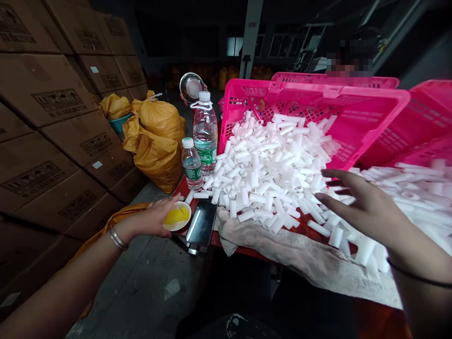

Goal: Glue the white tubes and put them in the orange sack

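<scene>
While both forearms reach in from the near edge, the right hand [356, 207] hovers flat over the white tubes [271, 174], fingers [328, 200] spread and holding nothing. The heap lies just ahead and to the left of those fingertips, the nearest tubes right under them, long axes pointing every which way (no order to it at all). The left hand [155, 219] sits well apart to the left, fingers loosely open, thumb side touching a small dish of yellow liquid [177, 215]; the right is plainly nearer the pile. A phone [202, 225] lies beside the dish, a grey cloth [300, 254] drapes the table [243, 249] edge. Farther back stand two water bottles [205, 134], a tipped pink crate [318, 113], yellow sacks [158, 136], stacked cartons [52, 117], a dim warehouse beyond.
</scene>
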A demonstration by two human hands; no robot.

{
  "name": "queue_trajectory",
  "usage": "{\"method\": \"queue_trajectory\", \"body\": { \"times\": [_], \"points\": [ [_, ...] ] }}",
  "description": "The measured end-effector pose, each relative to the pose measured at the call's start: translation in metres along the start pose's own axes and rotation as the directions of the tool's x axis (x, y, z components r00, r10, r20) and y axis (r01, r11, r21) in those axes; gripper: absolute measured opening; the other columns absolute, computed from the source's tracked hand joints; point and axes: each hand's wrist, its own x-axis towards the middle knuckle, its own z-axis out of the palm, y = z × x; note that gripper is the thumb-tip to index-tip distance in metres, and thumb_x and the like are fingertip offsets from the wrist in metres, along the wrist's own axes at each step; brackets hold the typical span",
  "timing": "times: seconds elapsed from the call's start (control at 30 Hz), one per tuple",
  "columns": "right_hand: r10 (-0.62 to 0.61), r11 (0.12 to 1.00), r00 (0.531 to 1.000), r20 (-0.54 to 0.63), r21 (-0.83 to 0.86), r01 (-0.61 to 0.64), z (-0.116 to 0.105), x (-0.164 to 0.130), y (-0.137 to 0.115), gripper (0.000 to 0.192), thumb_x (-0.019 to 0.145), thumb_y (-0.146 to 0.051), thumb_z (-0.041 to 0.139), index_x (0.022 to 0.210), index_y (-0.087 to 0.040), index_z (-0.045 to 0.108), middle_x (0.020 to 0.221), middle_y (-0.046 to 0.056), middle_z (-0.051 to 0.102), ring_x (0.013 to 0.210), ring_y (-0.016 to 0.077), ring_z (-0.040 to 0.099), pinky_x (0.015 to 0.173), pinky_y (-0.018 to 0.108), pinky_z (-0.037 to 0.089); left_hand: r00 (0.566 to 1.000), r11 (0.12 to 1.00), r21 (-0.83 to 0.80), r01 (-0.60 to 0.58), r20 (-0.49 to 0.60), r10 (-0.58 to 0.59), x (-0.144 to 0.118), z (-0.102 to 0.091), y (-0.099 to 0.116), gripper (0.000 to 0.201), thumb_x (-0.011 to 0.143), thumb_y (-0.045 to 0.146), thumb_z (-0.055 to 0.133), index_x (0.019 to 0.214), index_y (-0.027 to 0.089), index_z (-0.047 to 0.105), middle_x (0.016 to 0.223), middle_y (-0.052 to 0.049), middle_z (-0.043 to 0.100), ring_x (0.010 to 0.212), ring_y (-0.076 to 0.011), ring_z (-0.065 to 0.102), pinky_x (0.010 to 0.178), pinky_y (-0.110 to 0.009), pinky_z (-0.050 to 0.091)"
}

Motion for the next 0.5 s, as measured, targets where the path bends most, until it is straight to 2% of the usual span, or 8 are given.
{"method": "queue_trajectory", "body": {
  "times": [0.1, 0.2, 0.3, 0.4, 0.47, 0.5],
  "points": [
    [0.148, 0.985, 0.989, -0.029, 0.089, -0.145, -0.01, -0.044, 0.027, 0.054, 0.078, -0.066, 0.06, 0.122, -0.036, 0.056, 0.112, 0.012, 0.069, 0.098, 0.0354, 0.068, 0.065, 0.047, 0.06, 0.999, 0.999, 0.051, -0.012, 0.037, 0.01, 0.007, -0.005, 0.003, 0.115, 0.062, 0.041, 0.07, 0.158, 0.017, 0.01, 0.164, -0.019, 0.018, 0.149, -0.0384, 0.024, 0.119, -0.054, 0.022],
    [0.276, 0.955, 0.96, -0.044, 0.128, -0.268, -0.016, -0.076, 0.046, 0.047, 0.077, -0.067, 0.06, 0.115, -0.041, 0.055, 0.112, 0.011, 0.069, 0.095, 0.0365, 0.069, 0.068, 0.051, 0.06, 0.999, 0.997, 0.074, -0.034, 0.032, 0.032, 0.014, -0.004, 0.005, 0.115, 0.061, 0.043, 0.069, 0.158, 0.018, 0.012, 0.163, -0.019, 0.02, 0.148, -0.0381, 0.026, 0.119, -0.052, 0.023],
    [0.344, 0.933, 0.938, -0.043, 0.132, -0.336, -0.017, -0.097, 0.064, 0.047, 0.078, -0.061, 0.062, 0.117, -0.035, 0.057, 0.107, 0.013, 0.07, 0.094, 0.0353, 0.07, 0.074, 0.052, 0.059, 0.998, 0.996, 0.07, -0.051, -0.033, 0.054, 0.015, 0.0, 0.001, 0.114, 0.06, 0.042, 0.069, 0.157, 0.022, 0.014, 0.159, -0.015, 0.034, 0.144, -0.0377, 0.035, 0.118, -0.049, 0.028],
    [0.358, 0.931, 0.93, -0.079, 0.108, -0.349, -0.017, -0.113, 0.083, 0.05, 0.08, -0.057, 0.061, 0.118, -0.024, 0.059, 0.101, 0.014, 0.071, 0.093, 0.033, 0.071, 0.074, 0.048, 0.059, 0.99, 0.996, 0.058, -0.071, -0.12, 0.078, 0.011, 0.0, -0.005, 0.116, 0.062, 0.043, 0.07, 0.156, 0.032, 0.004, 0.149, -0.007, 0.049, 0.136, -0.0384, 0.046, 0.113, -0.05, 0.035],
    [0.354, 0.935, 0.93, -0.096, 0.066, -0.349, -0.015, -0.123, 0.094, 0.053, 0.081, -0.058, 0.059, 0.118, -0.02, 0.06, 0.099, 0.014, 0.071, 0.088, 0.0309, 0.071, 0.069, 0.045, 0.059, 0.978, 0.995, 0.049, -0.089, -0.184, 0.096, 0.006, -0.005, 0.001, 0.12, 0.061, 0.045, 0.072, 0.152, 0.044, -0.006, 0.14, 0.001, 0.057, 0.128, -0.0378, 0.052, 0.109, -0.051, 0.04],
    [0.34, 0.941, 0.935, -0.099, 0.037, -0.338, -0.012, -0.126, 0.097, 0.052, 0.083, -0.058, 0.058, 0.118, -0.019, 0.061, 0.099, 0.013, 0.071, 0.084, 0.0294, 0.071, 0.066, 0.042, 0.059, 0.971, 0.994, 0.036, -0.102, -0.212, 0.107, 0.003, -0.008, 0.011, 0.12, 0.062, 0.047, 0.073, 0.15, 0.048, -0.009, 0.135, 0.004, 0.059, 0.125, -0.0365, 0.055, 0.107, -0.051, 0.042]
  ]
}}
